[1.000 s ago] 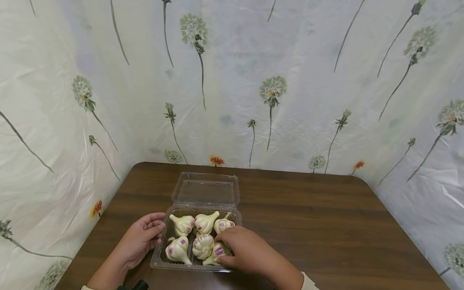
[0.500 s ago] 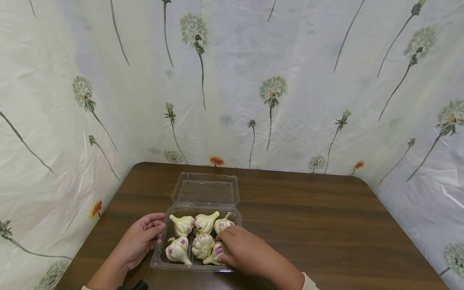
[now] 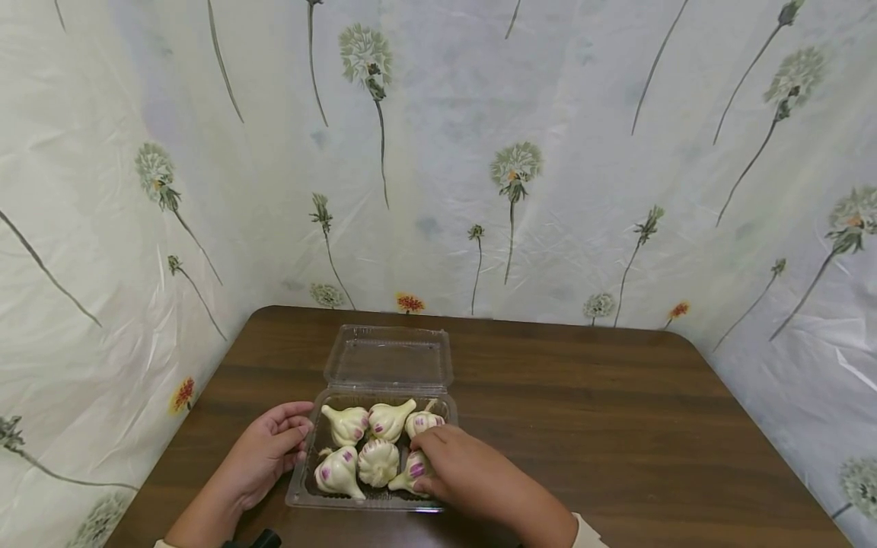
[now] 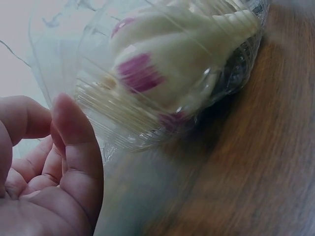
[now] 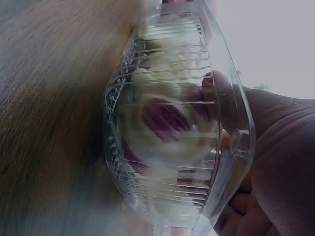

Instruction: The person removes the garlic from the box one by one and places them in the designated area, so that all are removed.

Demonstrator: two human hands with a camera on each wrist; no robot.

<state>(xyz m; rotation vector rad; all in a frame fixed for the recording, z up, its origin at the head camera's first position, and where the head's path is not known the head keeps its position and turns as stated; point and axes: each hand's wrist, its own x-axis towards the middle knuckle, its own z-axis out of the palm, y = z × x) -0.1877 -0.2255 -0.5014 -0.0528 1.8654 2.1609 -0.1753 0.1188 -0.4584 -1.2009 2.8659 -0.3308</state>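
A clear plastic clamshell box [image 3: 298, 487] holds several glossy, cream garlic bulbs with purple patches. My left hand [image 3: 269, 455] is at its left rim, thumb and forefinger pinching the edge beside the front-left garlic bulb [image 4: 162, 73]. My right hand [image 3: 476, 473] reaches over the right rim and grips the front-right garlic bulb [image 3: 409, 475], covering part of it. Through the ribbed wall in the right wrist view, the thumb [image 5: 216, 88] shows next to that bulb. The front-middle garlic bulb [image 3: 378, 463] sits just left of it. Three more bulbs lie in the back row.
The box's lid [image 3: 390, 361] lies folded back, away from me, on the brown wooden table [image 3: 575, 411]. A white curtain [image 3: 438, 152] printed with dandelions surrounds the table at the back and sides. A small black object [image 3: 263, 539] shows near the left wrist.
The front-middle garlic bulb has turned and shifted slightly left. The front-right bulb has moved a little to the right under my right hand. My left hand has stayed in place.
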